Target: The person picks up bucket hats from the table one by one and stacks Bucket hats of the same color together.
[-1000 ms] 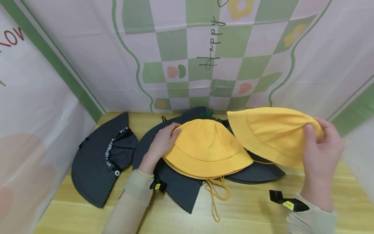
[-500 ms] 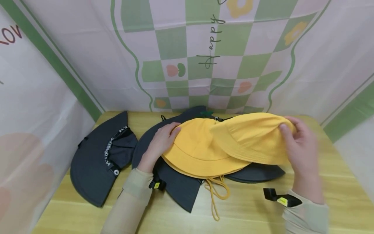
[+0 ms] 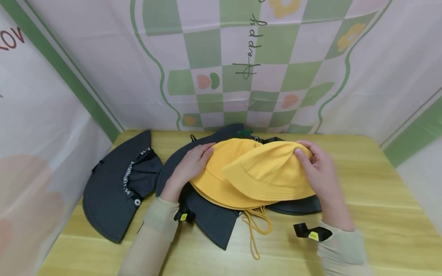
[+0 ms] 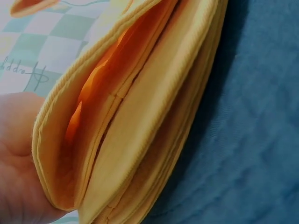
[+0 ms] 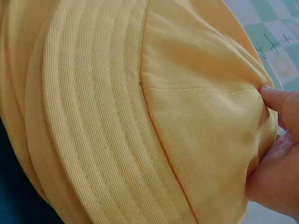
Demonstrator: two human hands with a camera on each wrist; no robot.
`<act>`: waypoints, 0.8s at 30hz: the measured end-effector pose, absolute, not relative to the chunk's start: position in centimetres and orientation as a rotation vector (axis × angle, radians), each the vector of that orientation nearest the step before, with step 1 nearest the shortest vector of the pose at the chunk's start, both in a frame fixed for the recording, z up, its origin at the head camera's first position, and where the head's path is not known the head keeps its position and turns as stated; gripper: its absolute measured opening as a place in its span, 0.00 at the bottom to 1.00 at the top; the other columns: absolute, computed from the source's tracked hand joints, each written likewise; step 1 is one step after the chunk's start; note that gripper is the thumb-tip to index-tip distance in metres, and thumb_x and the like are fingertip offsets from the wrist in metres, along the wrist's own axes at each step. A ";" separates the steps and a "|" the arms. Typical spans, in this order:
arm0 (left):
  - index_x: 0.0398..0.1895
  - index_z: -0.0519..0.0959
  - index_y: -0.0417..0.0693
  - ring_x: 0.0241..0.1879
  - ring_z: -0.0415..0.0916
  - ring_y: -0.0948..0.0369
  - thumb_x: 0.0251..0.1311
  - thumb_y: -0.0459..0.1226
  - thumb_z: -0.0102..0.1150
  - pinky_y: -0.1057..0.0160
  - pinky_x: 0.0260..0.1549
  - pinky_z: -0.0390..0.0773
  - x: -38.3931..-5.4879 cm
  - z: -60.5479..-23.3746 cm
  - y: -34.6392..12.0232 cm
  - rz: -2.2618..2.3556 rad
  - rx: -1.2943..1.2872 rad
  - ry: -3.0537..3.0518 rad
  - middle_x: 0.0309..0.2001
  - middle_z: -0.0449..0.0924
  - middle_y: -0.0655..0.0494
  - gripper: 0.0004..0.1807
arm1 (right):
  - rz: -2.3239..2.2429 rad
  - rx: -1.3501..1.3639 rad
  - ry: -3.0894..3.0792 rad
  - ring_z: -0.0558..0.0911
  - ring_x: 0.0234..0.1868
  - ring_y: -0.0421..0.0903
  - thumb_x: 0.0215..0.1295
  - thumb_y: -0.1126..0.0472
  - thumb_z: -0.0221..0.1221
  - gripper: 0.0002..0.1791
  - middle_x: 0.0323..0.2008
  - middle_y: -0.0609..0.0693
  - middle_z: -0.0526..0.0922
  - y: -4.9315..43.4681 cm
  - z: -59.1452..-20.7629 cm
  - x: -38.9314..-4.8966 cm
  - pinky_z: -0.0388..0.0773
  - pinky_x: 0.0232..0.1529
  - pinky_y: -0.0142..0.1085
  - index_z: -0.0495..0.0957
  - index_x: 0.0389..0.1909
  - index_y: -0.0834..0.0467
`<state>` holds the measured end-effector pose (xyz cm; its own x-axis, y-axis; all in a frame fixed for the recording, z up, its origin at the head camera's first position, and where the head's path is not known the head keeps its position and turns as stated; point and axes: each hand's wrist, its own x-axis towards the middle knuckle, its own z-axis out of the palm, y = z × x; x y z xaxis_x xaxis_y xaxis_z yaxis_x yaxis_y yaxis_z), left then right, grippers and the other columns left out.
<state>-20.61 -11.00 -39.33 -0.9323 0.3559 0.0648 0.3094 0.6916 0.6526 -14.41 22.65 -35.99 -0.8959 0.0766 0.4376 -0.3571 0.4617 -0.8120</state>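
Note:
A yellow bucket hat (image 3: 272, 172) is pinched at its crown by my right hand (image 3: 322, 172), thumb on the near side. It tilts over the right part of another yellow bucket hat (image 3: 215, 174), overlapping it. My left hand (image 3: 190, 165) holds that lower hat at the left of its crown. Under the yellow hats lies a dark wide-brimmed hat (image 3: 210, 224), largely covered. A yellow cord (image 3: 253, 230) hangs out onto the table in front. In the right wrist view the upper hat's stitched brim (image 5: 98, 112) faces me; the left wrist view shows layered yellow brims (image 4: 149, 107).
Another dark hat (image 3: 107, 195), folded flat with white lettering on its band, lies at the left of the wooden table (image 3: 376, 214). A green-and-white checked cloth backdrop (image 3: 238, 76) rises behind the table's far edge.
My right hand has carried the upper yellow hat leftward and lower, from beside the other yellow hat to over it. My left hand has stayed in place on the lower hat.

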 end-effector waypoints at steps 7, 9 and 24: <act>0.75 0.63 0.55 0.68 0.69 0.50 0.76 0.57 0.39 0.47 0.67 0.68 -20.7 -39.2 -10.8 1.198 0.523 2.801 0.68 0.71 0.49 0.30 | 1.325 0.256 -2.351 0.77 0.35 0.24 0.72 0.61 0.58 0.13 0.45 0.52 0.86 20.4 -36.9 -14.9 0.72 0.36 0.16 0.82 0.53 0.62; 0.71 0.66 0.54 0.64 0.71 0.51 0.75 0.56 0.44 0.48 0.64 0.70 -20.7 -39.1 -10.8 1.239 0.551 2.815 0.65 0.72 0.49 0.29 | 1.320 0.273 -2.335 0.77 0.38 0.22 0.72 0.62 0.59 0.13 0.48 0.59 0.86 19.5 -37.3 -15.0 0.71 0.38 0.15 0.82 0.53 0.62; 0.48 0.81 0.63 0.79 0.52 0.49 0.65 0.56 0.61 0.42 0.72 0.60 -19.9 -38.2 -10.7 1.163 0.808 2.637 0.79 0.53 0.55 0.15 | 1.142 0.299 -2.288 0.70 0.30 0.45 0.70 0.61 0.60 0.13 0.46 0.58 0.88 15.7 -38.8 -15.9 0.62 0.37 0.32 0.83 0.53 0.58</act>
<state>-19.90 -10.67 -38.23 -0.8441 0.5305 0.0782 0.4156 0.5550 0.7206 -15.95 15.66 -38.83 -0.8185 0.0482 0.5725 -0.4286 0.6125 -0.6642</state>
